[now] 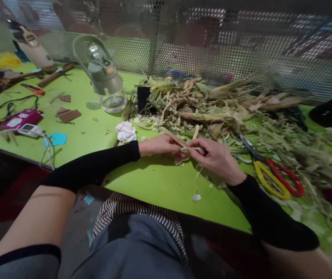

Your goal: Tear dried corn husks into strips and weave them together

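Close together above the front of the green table (pixel 160 176), my two hands meet on a strip of dried corn husk (pixel 174 136). My left hand (pixel 166 146) has its fingers curled round the strip. The fingertips of my right hand (pixel 211 157) pinch the husk where the two hands meet. Thin shreds hang below, and a small pale scrap (pixel 196 197) lies on the table. Just behind my hands rises a heap of corn husks (pixel 206 102). Scissors (pixel 273 174) with one red and one yellow handle lie to the right of my right hand.
A white paper-like flower (pixel 125 131) sits left of my hands, with a clear bottle (pixel 108 83) with a green lid behind it. Farther left are a purple device (pixel 23 118) with cables and brown pieces (pixel 68 115). A perforated metal screen (pixel 131 46) closes off the back.
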`<state>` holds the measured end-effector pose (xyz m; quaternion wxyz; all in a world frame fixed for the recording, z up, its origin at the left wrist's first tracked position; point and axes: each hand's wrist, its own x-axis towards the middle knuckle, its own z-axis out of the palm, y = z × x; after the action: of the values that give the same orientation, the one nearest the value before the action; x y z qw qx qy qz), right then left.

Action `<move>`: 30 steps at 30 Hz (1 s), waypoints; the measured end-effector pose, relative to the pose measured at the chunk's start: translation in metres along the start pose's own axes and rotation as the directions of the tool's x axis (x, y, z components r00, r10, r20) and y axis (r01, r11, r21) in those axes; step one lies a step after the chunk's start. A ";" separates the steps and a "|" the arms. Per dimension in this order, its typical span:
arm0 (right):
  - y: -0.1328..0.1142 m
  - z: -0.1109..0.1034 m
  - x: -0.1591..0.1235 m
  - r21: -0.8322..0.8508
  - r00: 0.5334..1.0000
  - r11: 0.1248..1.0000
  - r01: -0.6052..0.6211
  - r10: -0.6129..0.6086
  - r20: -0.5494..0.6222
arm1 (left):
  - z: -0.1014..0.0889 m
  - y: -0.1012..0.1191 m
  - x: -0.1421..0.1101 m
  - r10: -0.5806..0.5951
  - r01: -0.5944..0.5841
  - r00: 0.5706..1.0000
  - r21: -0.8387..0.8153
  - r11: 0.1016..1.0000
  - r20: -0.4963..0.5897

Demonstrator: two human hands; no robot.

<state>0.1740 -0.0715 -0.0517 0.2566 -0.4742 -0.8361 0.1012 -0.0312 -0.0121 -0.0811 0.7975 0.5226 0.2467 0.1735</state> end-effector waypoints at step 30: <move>-0.008 0.011 -0.014 -0.097 1.000 0.995 0.011 -0.008 0.028 | 0.005 -0.005 -0.007 0.125 -0.119 0.992 0.287 0.951 -0.001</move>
<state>0.1682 -0.0869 -0.0623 0.2219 -0.4806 -0.8458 0.0657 -0.0335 -0.0219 -0.0827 0.6989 0.6449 0.2441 0.1899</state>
